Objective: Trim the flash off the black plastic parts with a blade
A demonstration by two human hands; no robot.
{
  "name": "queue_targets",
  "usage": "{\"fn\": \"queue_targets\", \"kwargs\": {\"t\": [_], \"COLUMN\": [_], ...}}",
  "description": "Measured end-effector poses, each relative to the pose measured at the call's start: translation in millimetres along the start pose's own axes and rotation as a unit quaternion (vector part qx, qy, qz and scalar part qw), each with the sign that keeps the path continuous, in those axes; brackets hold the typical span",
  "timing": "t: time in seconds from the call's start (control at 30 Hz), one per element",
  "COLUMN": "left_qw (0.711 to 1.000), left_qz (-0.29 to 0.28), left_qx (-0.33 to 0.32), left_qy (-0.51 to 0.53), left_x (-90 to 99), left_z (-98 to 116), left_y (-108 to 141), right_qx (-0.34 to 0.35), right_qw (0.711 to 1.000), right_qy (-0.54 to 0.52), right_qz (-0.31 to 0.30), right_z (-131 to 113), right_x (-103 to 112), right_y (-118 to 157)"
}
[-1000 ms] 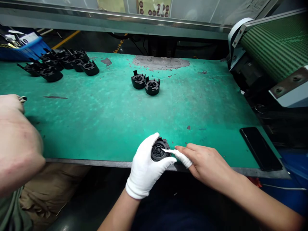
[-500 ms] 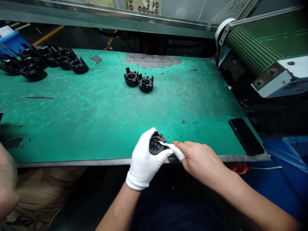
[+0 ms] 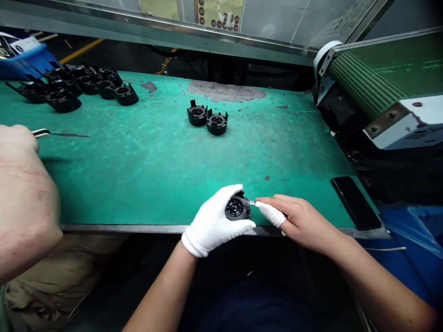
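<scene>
White-gloved left hand point(image 3: 216, 220) clamped round black plastic part point(image 3: 236, 209), held at near edge of green worktop point(image 3: 155, 170). My right hand point(image 3: 306, 221) pinches small pale blade point(image 3: 252, 202) at part's rim. Risk: blade skids into glove, cause narrow rim contact. Versus earlier frame: tip shifted outward from part's centre.

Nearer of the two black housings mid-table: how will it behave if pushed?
The nearer housing likely slides rather than tips: low, with a broad base on the table. Probably stiff: its round wall looks moulded. Thin upright tabs may be fragile.
</scene>
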State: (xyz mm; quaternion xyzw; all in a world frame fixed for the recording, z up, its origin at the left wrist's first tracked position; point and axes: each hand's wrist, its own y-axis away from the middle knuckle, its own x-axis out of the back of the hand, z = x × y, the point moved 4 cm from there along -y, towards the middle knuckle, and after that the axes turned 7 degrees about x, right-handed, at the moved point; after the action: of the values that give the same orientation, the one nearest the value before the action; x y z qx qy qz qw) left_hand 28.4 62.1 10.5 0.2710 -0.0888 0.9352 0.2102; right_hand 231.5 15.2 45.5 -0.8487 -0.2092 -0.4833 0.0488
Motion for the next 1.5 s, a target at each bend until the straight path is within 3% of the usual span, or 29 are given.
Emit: {"fn": "queue_targets", "kwargs": {"t": [0.1, 0.2, 0.37, 0.57, 0.77, 1.03, 1.33, 1.5], "left_qw": [0.997, 1.000, 0.995, 0.993, 0.993, 0.993, 0.993, 0.992], "left_qz": [-0.066, -0.025, 0.047, 0.073, 0.083, 0.090, 0.084, 0.088], "left_qx": [-0.030, 0.015, 0.092, 0.090, 0.087, 0.074, 0.077, 0.086], "left_qy": [-0.002, 0.004, 0.003, -0.005, 0.001, -0.008, -0.004, -0.014], "left_x": [9.1, 9.4, -13.0, -22.8, -24.8, -24.1, -24.8, -25.1], "left_z": [3.7, 2.4, 0.4, 0.2, -0.8, -1.2, -3.0, -1.6], "left_y": [-3.9, 0.7, 10.1, 8.0, 9.2, 9.9, 10.1, 10.4], "right_qx": [0.032, 0.045, 0.059, 0.010, 0.029, -0.032, -0.043, -0.029], "right_qw": [0.999, 0.998, 0.996, 0.996, 0.993, 0.973, 0.995, 0.998], "right_qy": [0.010, 0.016, 0.017, 0.069, 0.072, 0.212, 0.004, -0.018], "right_qz": [-0.024, -0.043, -0.058, -0.061, -0.085, -0.081, -0.087, -0.060], "right_z": [-0.4, 1.4, 8.5, 13.9, 3.0, 2.0, 2.8, -4.4], "right_x": [-1.7, -7.2, -13.9, -10.8, -0.1, 9.0, -13.5, -26.6], "right_y": [-5.6, -10.3, -15.7, -21.0, -14.4, -28.3, -5.4, 1.6]}}
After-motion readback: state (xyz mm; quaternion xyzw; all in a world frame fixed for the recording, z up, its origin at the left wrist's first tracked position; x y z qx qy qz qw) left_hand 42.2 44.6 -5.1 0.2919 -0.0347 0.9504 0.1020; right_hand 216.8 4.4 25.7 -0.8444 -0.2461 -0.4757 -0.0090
